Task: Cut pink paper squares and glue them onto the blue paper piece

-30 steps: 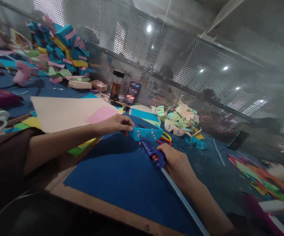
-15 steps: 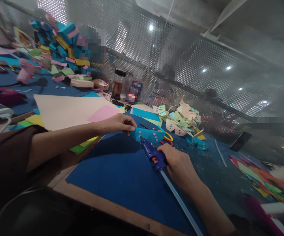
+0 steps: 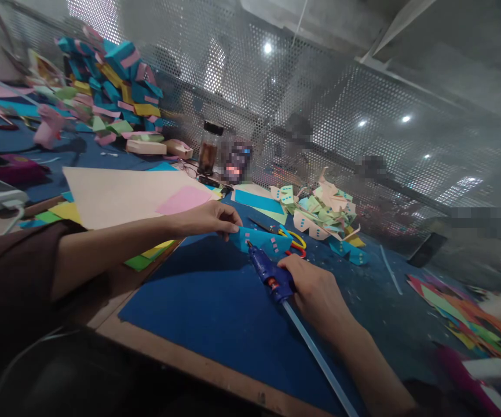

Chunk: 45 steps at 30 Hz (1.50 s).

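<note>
My left hand (image 3: 220,220) pinches the left end of a blue paper cutout (image 3: 260,238) dotted with small pink squares, held above the blue table mat. A dark blue hot glue gun (image 3: 271,273) is gripped in my right hand (image 3: 315,284), its nozzle at the cutout's lower left part. Whether the nozzle touches the paper I cannot tell. From the gun's back a long translucent glue stick (image 3: 315,350) runs toward the bottom of the view. Just behind the cutout lie scissors (image 3: 297,240) with yellow and red handles, partly hidden.
Beyond my hands are a heap of paper cutouts (image 3: 326,202), a lidded jar (image 3: 208,149) and a large cream sheet (image 3: 111,194). Blue and pink folded paper pieces (image 3: 111,75) pile up at the far left. Coloured paper strips (image 3: 463,313) and a loose glue stick (image 3: 390,269) lie right.
The camera view has shifted very slightly. Both hands, the cutout and the glue gun stay almost in place, with the cutout tilted a touch differently.
</note>
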{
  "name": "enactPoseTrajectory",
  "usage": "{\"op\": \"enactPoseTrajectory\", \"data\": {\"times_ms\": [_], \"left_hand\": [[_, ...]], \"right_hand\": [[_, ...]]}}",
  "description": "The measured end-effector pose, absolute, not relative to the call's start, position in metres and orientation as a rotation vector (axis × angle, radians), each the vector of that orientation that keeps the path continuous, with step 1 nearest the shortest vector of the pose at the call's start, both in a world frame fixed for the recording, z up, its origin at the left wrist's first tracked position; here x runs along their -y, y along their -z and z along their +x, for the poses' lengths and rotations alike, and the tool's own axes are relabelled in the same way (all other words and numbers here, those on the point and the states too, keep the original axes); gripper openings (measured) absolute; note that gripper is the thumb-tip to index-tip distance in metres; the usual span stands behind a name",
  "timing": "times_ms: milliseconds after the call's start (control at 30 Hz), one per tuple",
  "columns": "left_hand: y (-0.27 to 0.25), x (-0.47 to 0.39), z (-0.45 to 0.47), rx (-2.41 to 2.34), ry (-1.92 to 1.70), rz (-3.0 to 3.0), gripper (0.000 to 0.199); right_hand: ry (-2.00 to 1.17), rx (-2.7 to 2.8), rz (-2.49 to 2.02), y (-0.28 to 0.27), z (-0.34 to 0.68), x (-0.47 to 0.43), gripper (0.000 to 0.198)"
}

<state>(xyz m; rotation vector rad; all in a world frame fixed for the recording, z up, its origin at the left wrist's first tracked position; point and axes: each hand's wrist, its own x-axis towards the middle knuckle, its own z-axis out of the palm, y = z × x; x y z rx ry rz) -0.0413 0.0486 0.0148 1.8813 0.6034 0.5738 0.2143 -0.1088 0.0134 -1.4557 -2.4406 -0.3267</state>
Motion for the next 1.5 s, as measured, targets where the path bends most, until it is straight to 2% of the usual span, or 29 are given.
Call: {"op": "enactPoseTrajectory", "data": {"times_ms": [1500], "left_hand": [[-0.0169, -0.0468, -0.0417, -0.609, -0.537, 1.875, 0.021]], "right_hand": [[0.413, 2.456, -1.466, -0.0131, 0.2128, 0.1079, 0.029]]}}
